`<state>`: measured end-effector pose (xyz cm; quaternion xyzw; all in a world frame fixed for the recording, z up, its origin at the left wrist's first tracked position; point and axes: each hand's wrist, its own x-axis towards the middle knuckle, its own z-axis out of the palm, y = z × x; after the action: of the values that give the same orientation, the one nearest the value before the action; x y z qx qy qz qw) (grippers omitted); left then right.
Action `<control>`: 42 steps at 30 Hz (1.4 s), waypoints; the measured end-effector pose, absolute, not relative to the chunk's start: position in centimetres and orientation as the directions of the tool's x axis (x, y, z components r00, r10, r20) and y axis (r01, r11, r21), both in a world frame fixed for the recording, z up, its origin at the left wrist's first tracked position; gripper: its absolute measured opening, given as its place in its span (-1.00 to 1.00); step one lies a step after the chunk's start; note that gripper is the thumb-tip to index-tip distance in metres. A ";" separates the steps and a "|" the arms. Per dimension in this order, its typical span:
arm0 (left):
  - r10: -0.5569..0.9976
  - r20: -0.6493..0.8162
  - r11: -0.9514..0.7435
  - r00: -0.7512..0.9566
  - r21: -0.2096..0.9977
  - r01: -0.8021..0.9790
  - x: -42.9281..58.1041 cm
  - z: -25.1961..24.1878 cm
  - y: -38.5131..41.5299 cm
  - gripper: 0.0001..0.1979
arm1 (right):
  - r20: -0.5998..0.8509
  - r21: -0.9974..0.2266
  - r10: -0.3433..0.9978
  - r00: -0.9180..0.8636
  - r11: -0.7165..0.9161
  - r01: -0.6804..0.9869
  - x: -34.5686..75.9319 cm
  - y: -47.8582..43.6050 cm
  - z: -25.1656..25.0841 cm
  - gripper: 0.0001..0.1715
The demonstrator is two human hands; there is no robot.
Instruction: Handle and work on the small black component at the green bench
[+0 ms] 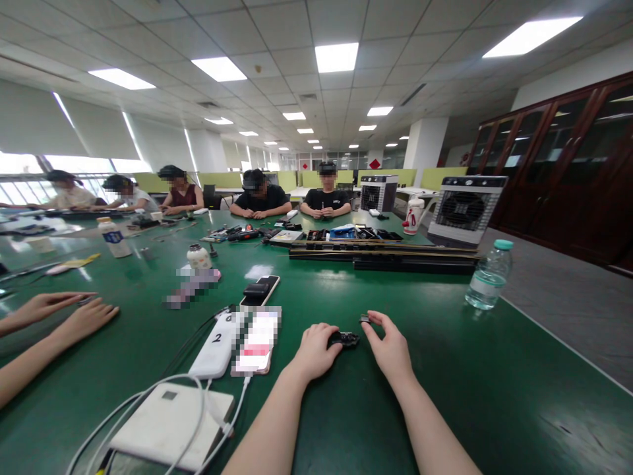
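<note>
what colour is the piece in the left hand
The piece in the left hand is black; best seen in the head view.

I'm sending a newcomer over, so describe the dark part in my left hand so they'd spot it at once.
On the green table, left of the teal-capped water bottle, find your left hand. It holds the dark part, which juts toward your right hand. It's blacker and longer than the small grey piece in the right hand's fingertips.

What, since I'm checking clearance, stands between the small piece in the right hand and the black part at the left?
Nothing visible: only a gap separates the small piece in the right hand from the black part at the left hand, above the green table.
</note>
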<state>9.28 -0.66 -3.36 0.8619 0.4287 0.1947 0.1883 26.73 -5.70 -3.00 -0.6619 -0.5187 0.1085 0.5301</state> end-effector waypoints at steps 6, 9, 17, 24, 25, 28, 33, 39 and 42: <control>0.813 0.157 -0.558 0.561 0.485 0.673 9.3 -3.2 -0.8 -0.63 | 0.445 -0.811 0.738 0.507 0.092 0.578 27.4 -5.7 -2.9 -0.54; 0.812 0.155 -0.558 0.563 0.488 0.671 9.3 -3.2 -0.7 -0.64 | 0.459 -0.806 0.716 0.526 0.087 0.586 27.6 -5.8 -2.7 -0.52; 0.807 0.137 -0.556 0.574 0.506 0.660 9.1 -3.2 -0.5 -0.62 | 0.475 -0.804 0.675 0.565 0.073 0.590 27.9 -6.2 -2.1 -0.49; 0.809 0.140 -0.553 0.571 0.513 0.657 9.1 -3.3 -0.4 -0.60 | 0.518 -0.778 0.659 0.546 0.097 0.620 27.7 -6.3 -1.9 -0.51; 0.809 0.140 -0.553 0.571 0.513 0.656 9.1 -3.3 -0.4 -0.61 | 0.519 -0.776 0.662 0.541 0.098 0.624 27.7 -6.3 -1.9 -0.51; 0.807 0.141 -0.554 0.573 0.516 0.653 9.1 -3.2 -0.4 -0.61 | 0.516 -0.770 0.677 0.526 0.096 0.631 27.7 -6.2 -2.1 -0.52; 0.804 0.163 -0.561 0.573 0.529 0.637 9.2 -3.2 -0.4 -0.61 | 0.468 -0.759 0.772 0.430 0.102 0.643 27.6 -5.9 -2.7 -0.59; 0.808 0.166 -0.557 0.566 0.531 0.639 9.1 -3.3 -0.4 -0.64 | 0.374 -0.739 0.881 0.290 0.095 0.668 27.2 -5.6 -3.4 -0.69; 0.804 0.172 -0.563 0.569 0.528 0.636 9.1 -3.4 -0.4 -0.64 | 0.342 -0.721 0.915 0.215 0.109 0.685 26.9 -5.5 -3.6 -0.74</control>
<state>9.11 -0.42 -3.35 0.8607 0.4183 0.2016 0.2088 26.85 -5.55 -3.55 -0.6537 -0.6117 0.1356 0.4244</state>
